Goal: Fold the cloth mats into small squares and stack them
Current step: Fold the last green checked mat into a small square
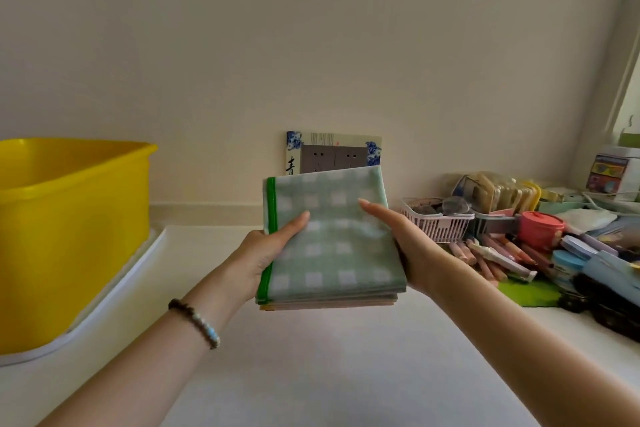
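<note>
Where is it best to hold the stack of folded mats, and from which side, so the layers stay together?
Take the stack of folded mats at its two side edges, from left and right, thumb on top as the left hand and right hand show, fingers beneath. It is flat with loose layers; pinching the whole thickness likely keeps them aligned.

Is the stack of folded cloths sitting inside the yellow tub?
No, the left hand and right hand hold the stack outside the tub.
</note>
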Demonstrator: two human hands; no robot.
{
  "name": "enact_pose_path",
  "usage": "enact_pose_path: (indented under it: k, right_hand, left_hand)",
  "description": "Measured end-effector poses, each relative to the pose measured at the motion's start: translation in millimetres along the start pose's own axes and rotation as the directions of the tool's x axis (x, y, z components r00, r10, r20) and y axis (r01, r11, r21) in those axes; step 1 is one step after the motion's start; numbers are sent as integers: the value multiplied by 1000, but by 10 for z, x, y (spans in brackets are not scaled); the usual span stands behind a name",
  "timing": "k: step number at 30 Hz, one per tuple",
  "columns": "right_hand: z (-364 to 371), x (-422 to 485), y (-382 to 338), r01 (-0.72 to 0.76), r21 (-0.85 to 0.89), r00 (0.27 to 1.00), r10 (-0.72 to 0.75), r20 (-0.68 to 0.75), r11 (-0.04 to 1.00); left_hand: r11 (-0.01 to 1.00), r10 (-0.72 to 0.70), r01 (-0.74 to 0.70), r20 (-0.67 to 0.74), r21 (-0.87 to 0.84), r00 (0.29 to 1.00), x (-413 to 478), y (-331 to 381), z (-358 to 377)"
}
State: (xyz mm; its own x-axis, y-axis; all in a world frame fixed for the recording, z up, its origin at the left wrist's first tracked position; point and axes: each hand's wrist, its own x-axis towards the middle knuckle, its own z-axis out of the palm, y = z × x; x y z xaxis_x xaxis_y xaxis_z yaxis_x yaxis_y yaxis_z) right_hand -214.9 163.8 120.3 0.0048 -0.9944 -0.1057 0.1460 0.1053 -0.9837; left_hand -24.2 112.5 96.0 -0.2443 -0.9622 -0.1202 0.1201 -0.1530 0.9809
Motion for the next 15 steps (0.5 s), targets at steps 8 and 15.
enact_pose_path:
  k: [8,15]
  right_hand:
    - [-15,1278,-352,19,-81,999,-21,-24,997]
    - [288,1836,-1220,37,-83,999,-34,29,996]
  left_hand:
    - [998,23,-22,33,-57,999,935,502,-107]
    - [998,11,-17,-108,-52,994,1233,1464,-255]
